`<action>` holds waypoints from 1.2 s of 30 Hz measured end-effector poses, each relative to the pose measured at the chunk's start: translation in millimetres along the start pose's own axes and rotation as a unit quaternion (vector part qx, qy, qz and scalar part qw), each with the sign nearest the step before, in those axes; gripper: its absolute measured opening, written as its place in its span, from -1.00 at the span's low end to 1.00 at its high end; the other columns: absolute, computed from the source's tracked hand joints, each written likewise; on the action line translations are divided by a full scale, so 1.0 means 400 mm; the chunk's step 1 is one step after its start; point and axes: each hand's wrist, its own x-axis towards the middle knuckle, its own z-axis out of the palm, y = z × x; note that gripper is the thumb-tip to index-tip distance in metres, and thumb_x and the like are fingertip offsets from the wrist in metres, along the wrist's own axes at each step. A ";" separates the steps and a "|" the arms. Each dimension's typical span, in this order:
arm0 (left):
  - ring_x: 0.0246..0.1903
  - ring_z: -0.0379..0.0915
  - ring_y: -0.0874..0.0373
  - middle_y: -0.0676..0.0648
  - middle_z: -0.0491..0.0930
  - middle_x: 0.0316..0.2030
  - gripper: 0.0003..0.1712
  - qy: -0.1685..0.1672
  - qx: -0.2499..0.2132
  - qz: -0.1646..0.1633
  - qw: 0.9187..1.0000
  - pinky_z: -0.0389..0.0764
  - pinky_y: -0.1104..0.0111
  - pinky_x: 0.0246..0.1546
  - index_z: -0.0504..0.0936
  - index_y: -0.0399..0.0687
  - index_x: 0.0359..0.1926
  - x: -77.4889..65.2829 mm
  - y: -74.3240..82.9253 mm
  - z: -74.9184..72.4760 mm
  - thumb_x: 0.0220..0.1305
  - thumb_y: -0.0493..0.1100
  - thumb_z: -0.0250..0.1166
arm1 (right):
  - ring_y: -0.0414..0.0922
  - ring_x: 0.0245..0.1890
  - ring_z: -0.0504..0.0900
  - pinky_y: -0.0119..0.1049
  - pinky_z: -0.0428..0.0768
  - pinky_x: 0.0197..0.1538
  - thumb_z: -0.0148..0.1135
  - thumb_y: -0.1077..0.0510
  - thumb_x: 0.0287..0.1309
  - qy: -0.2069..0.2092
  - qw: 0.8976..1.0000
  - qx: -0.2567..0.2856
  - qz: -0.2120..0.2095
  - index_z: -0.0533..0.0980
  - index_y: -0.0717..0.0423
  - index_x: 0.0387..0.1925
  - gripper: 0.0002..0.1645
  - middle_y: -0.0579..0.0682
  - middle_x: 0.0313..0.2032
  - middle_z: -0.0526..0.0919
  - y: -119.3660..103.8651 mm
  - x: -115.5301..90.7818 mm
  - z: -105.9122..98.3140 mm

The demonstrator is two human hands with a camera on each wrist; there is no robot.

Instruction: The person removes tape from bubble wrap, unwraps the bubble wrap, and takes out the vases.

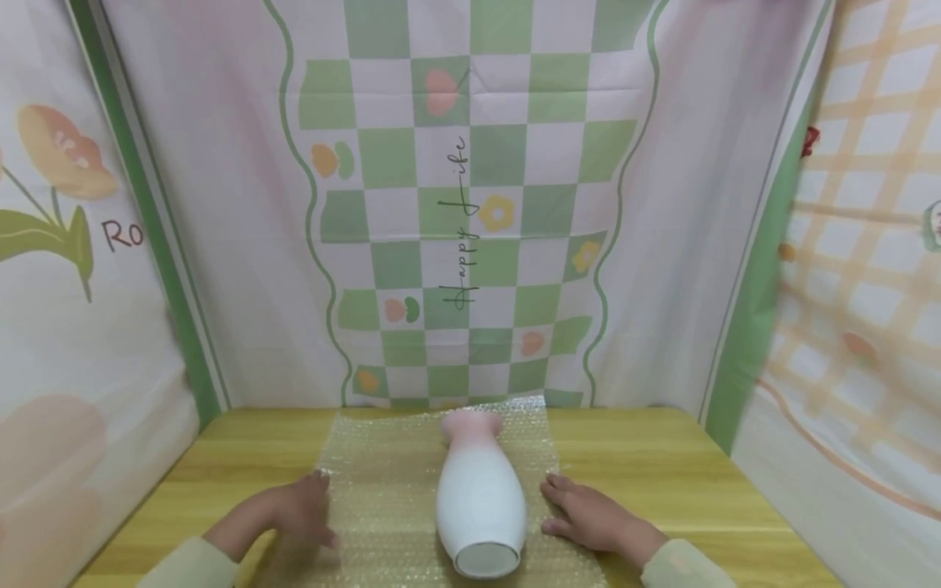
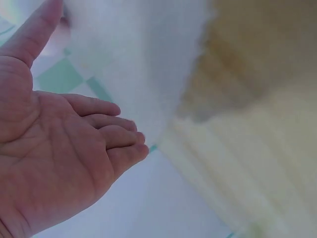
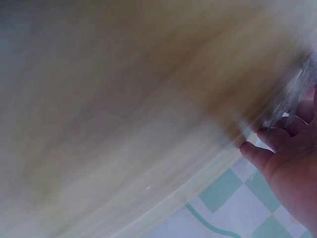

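Observation:
A vase [image 1: 481,498], white with a pink neck, lies on its side on a sheet of bubble wrap [image 1: 382,506]. Its neck points to the far edge of the table, its round base toward me. At the sheet's left edge is my left hand [image 1: 301,510]; the left wrist view shows its palm [image 2: 54,148], with the fingers loosely straight and the thumb spread beside the pale sheet. My right hand [image 1: 591,516] reaches the sheet's right edge, fingers extended toward the vase. In the right wrist view, the right fingers [image 3: 260,156] lie against clear, shiny plastic.
The wood-grain table [image 1: 647,457] reaches back to a hanging cloth [image 1: 500,155] with green checks. Printed cloths also hang close on the left [image 1: 66,343] and right [image 1: 860,327]. The wrap's far edge rises slightly at the table's back.

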 end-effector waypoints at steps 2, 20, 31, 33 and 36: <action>0.28 -0.05 -0.55 -0.72 0.03 0.24 0.06 0.001 -0.025 0.002 1.000 0.02 -0.21 0.30 0.12 -0.74 0.25 0.005 0.011 -0.022 0.05 -0.05 0.49 | 0.33 0.23 0.35 0.23 0.33 0.20 0.19 -0.19 0.24 0.002 1.000 0.002 -0.003 0.38 0.45 0.21 -0.17 0.46 0.25 0.32 -0.001 0.001 -0.002; 0.13 0.38 -0.30 -0.40 0.47 0.12 -0.06 0.134 -0.162 -0.003 0.978 0.45 -0.08 0.09 0.42 -0.45 0.22 0.182 0.118 -0.066 0.27 0.37 0.13 | 0.32 0.23 0.34 0.21 0.34 0.21 0.18 -0.19 0.25 0.006 1.000 0.000 -0.007 0.38 0.45 0.21 -0.17 0.46 0.24 0.32 0.000 -0.002 -0.002; 0.19 0.30 -0.35 -0.43 0.30 0.27 0.07 0.119 -0.287 -0.008 0.950 0.50 -0.10 0.04 0.27 -0.36 0.36 0.297 0.191 -0.023 0.21 0.48 0.07 | 0.34 0.22 0.35 0.23 0.33 0.21 0.20 -0.19 0.24 0.005 1.000 -0.001 -0.008 0.39 0.45 0.21 -0.18 0.48 0.23 0.32 -0.004 -0.001 -0.003; 0.22 0.26 -0.35 -0.44 0.25 0.30 0.07 0.123 -0.315 -0.003 0.941 0.53 -0.08 0.00 0.23 -0.33 0.39 0.318 0.204 -0.010 0.21 0.45 0.10 | 0.34 0.22 0.34 0.23 0.32 0.22 0.19 -0.18 0.24 0.004 1.000 -0.001 -0.009 0.38 0.46 0.20 -0.18 0.49 0.23 0.32 -0.004 -0.003 -0.005; 0.17 0.32 -0.31 -0.43 0.32 0.24 0.04 0.141 -0.331 -0.012 0.933 0.57 -0.05 -0.05 0.30 -0.32 0.34 0.345 0.222 0.010 0.18 0.44 0.17 | 0.34 0.22 0.35 0.22 0.33 0.21 0.19 -0.18 0.25 0.002 1.000 -0.002 -0.011 0.38 0.46 0.21 -0.18 0.49 0.23 0.32 -0.003 -0.002 -0.005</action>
